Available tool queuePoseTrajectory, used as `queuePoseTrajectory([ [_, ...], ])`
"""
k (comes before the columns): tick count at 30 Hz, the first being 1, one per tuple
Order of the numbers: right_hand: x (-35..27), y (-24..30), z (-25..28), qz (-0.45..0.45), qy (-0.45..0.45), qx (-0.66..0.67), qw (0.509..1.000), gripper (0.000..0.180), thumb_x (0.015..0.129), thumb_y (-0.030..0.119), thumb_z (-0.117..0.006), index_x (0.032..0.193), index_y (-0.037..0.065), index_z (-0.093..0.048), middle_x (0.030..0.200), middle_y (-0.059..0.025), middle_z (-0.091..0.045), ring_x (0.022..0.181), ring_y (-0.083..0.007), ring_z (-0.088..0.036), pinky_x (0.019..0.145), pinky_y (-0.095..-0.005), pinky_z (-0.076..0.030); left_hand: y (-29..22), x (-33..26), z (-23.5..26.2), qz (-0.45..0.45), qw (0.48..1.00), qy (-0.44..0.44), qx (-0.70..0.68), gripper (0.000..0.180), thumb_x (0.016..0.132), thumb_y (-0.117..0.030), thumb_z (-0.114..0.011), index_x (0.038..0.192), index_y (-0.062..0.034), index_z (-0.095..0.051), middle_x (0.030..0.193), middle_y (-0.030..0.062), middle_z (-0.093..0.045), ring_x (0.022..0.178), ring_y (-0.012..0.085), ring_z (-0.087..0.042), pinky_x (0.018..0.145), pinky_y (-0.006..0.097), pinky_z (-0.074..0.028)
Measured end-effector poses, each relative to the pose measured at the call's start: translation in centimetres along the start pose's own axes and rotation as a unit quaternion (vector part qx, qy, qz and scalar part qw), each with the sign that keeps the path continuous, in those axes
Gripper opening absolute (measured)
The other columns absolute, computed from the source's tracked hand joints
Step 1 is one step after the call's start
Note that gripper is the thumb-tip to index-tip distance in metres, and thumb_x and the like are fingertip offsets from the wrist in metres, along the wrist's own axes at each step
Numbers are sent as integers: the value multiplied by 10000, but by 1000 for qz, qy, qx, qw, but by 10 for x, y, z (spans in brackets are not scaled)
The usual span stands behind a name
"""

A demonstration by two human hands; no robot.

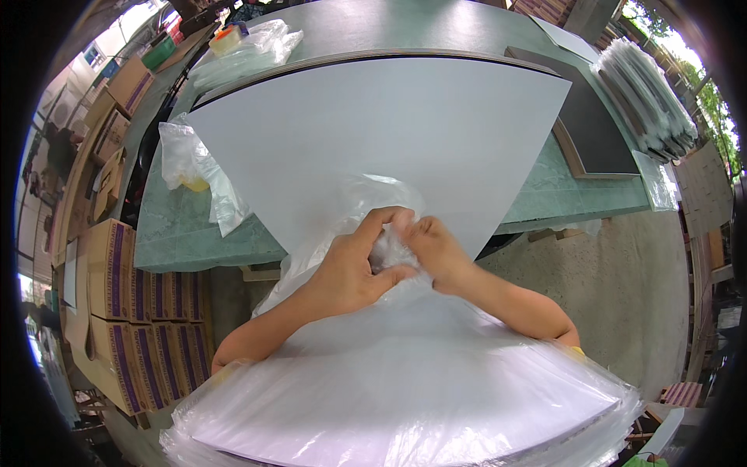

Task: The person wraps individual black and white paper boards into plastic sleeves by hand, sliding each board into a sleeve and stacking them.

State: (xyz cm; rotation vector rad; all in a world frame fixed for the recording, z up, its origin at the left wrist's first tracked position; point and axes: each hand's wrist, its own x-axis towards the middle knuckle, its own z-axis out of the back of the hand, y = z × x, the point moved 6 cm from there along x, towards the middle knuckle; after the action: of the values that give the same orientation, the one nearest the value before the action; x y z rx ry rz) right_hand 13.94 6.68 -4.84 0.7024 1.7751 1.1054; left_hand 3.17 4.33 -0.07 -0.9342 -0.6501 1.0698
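Observation:
My left hand (346, 268) is curled round a bunched piece of clear plastic wrapping (391, 254), thumb and fingers forming a C. My right hand (437, 249) meets it from the other side, its fingers bent in on the same plastic. More of the film (380, 189) bulges beyond my fingertips and spreads out under my left wrist. Beneath lies a large white board (373, 124), flat on the green table. Closest to me, a pale sheet covered in clear plastic (397, 381) stretches below both forearms.
On the green table (556, 187), crumpled plastic bags (187, 156) lie at the left and a tape roll (226, 40) sits on folded plastic at the back left. A dark panel (595, 121) and wrapped stack (646, 97) are at right. Cardboard boxes (117, 342) stand lower left.

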Motion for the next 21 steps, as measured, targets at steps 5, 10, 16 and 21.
queuePoseTrajectory([
  [5,8,16,36,117,66,73,988,294,799,276,-596,604,84,-492,546,38,-447,480,-35,-385,419,-216,-304,17,1,23,57,982,-72,-165,428,736,-90,-595,1130,-47,-434,750,18,-520,518,70,-447,472,243,-384],
  [10,-2,17,8,134,168,-6,977,173,827,204,-554,734,63,-517,625,34,-463,565,-44,-420,517,-212,-354,10,3,10,-19,997,-33,-70,325,748,-93,-580,1057,-38,-500,761,8,-514,595,65,-475,526,242,-408],
  [16,-9,26,65,157,-122,154,968,244,809,265,-562,900,46,-507,839,-13,-528,747,-84,-505,660,-235,-430,74,-10,57,-44,992,-121,1,179,788,-69,-507,952,-31,-570,753,14,-516,675,98,-477,569,234,-382],
  [21,-26,25,151,130,-275,240,922,488,742,322,-627,1099,30,-467,1001,-108,-541,896,-208,-547,748,-331,-467,225,-160,132,155,806,-470,-326,268,869,-153,-410,1019,42,-514,924,118,-564,830,195,-558,743,302,-459],
])
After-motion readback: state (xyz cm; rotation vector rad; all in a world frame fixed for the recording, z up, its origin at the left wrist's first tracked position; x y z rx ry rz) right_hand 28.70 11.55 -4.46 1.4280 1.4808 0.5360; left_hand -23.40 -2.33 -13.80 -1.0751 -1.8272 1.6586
